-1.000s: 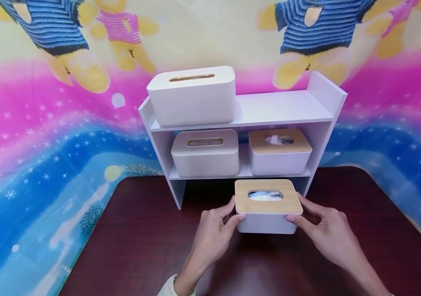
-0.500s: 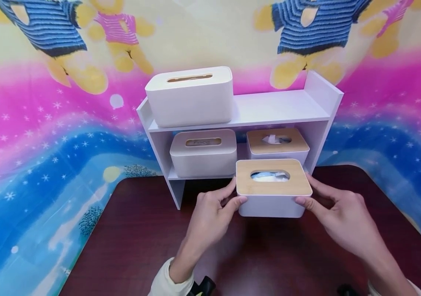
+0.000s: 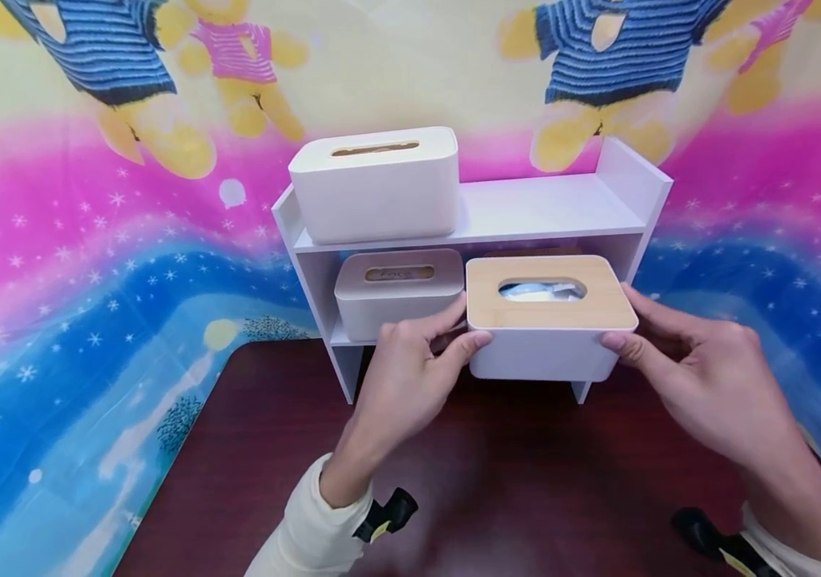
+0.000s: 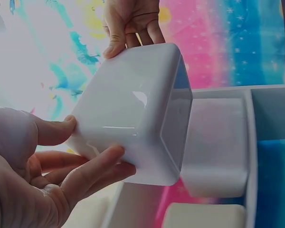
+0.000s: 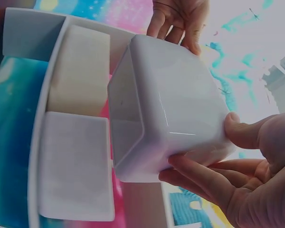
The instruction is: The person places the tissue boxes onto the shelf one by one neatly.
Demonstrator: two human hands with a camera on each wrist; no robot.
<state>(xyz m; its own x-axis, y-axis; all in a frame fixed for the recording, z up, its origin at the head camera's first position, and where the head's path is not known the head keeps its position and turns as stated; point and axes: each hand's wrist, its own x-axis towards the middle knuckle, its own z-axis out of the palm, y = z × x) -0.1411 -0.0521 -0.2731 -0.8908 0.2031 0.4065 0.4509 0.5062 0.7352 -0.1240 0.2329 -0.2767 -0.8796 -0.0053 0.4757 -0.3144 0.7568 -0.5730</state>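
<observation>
A white tissue box point(image 3: 547, 353) with a wooden lid and an oval slot hangs raised in front of the white shelf point(image 3: 554, 204). My left hand point(image 3: 413, 369) grips its left end, thumb on the front face and fingers along the side. At the opposite end my right hand point(image 3: 706, 373) holds it the same way. In the left wrist view the box point(image 4: 128, 104) shows its smooth white side, with fingers of both hands on it. Behind it, the wooden-lidded box on the middle shelf is mostly hidden; the right wrist view shows that box's white underside point(image 5: 76, 166).
A large white tissue box point(image 3: 377, 192) stands on the top shelf at left. Below it, a pale tissue box point(image 3: 399, 300) sits on the middle shelf. The shelf stands on a dark red table point(image 3: 273, 449), before a colourful printed cloth point(image 3: 93, 280).
Both hands have lifted the wooden-lidded tissue box from low in front of the shelf up to middle-shelf height, slightly to the right. It now covers most of the box behind.
</observation>
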